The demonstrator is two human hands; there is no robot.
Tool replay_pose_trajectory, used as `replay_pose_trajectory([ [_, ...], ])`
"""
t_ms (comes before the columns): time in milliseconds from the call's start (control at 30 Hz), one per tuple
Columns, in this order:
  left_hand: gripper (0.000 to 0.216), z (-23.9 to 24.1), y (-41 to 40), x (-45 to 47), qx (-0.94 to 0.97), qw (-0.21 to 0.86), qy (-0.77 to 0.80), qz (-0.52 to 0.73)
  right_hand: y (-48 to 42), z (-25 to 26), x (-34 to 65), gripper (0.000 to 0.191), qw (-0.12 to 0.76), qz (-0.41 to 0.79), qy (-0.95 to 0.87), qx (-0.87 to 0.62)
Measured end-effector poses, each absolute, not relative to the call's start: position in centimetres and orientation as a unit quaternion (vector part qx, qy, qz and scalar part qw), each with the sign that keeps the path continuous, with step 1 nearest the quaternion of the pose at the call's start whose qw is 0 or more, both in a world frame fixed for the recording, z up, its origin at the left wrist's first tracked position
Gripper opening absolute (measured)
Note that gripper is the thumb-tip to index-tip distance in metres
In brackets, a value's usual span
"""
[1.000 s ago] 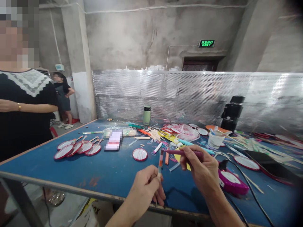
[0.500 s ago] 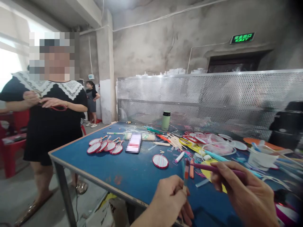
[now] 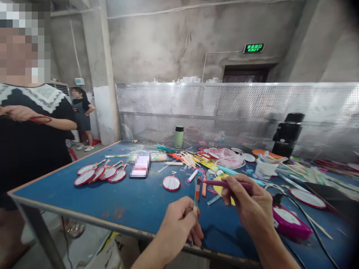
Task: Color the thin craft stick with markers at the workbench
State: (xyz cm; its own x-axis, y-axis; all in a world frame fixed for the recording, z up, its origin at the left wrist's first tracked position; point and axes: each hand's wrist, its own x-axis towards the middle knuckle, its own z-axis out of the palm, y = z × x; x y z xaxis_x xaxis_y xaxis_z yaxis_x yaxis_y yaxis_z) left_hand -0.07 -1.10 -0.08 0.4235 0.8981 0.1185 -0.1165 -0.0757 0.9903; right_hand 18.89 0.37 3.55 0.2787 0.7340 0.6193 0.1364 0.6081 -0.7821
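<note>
My left hand (image 3: 181, 218) is closed around the lower part of a slim stick with coloured bands (image 3: 197, 192), held upright near the table's front edge. Between the fingers of my right hand (image 3: 248, 203) is a purple pen (image 3: 226, 183), lying nearly level. Its tip points left at the dark top end of the banded stick; whether they touch, I cannot tell. Beyond my left hand lies a round white disc with a red rim (image 3: 171, 183). An orange stick (image 3: 204, 187) and a white pen with a pink end (image 3: 192, 176) rest on the table behind the hands.
Several red-rimmed discs with sticks (image 3: 109, 172) and a phone (image 3: 140, 165) lie on the blue table (image 3: 134, 200) at left. Wooden sticks (image 3: 190, 160), a green bottle (image 3: 178, 137), a white tub (image 3: 265, 169) and a magenta device (image 3: 291, 223) are about. A person (image 3: 33, 145) stands at left.
My view has turned to the right, so the table and people appear further left. Both hands keep their holds, with the pen tip still by the stick's top.
</note>
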Motion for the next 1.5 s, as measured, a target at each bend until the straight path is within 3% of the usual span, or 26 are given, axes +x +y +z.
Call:
replay_pose_trajectory([
  [700, 0.016, 0.0, -1.2, -0.1, 0.599, 0.595, 0.327, 0.424, 0.4, 3.7, 18.8, 0.027, 0.683, 0.220, -0.582, -0.382],
  [1000, 0.015, 0.0, -1.0, 0.0, 0.596, 0.597, 0.328, 0.425, 0.4, 3.9, 18.8, 0.024, 0.721, 0.232, -0.550, -0.353],
  [1133, 0.017, 0.0, -1.1, 0.0, 0.600, 0.593, 0.331, 0.423, 0.6, 3.9, 18.7, 0.020, 0.753, 0.162, -0.532, -0.352],
  [1233, 0.016, -0.1, -1.2, 0.1, 0.602, 0.587, 0.326, 0.432, 1.1, 3.4, 18.8, 0.022, 0.696, 0.054, -0.588, -0.408],
  [1433, 0.016, -0.1, -1.4, 0.0, 0.619, 0.572, 0.318, 0.435, 1.3, 1.5, 19.6, 0.032, 0.391, -0.219, -0.748, -0.489],
  [1500, 0.016, 0.0, -1.3, 0.0, 0.620, 0.571, 0.315, 0.437, 1.3, 0.5, 20.2, 0.034, 0.331, -0.283, -0.764, -0.476],
])
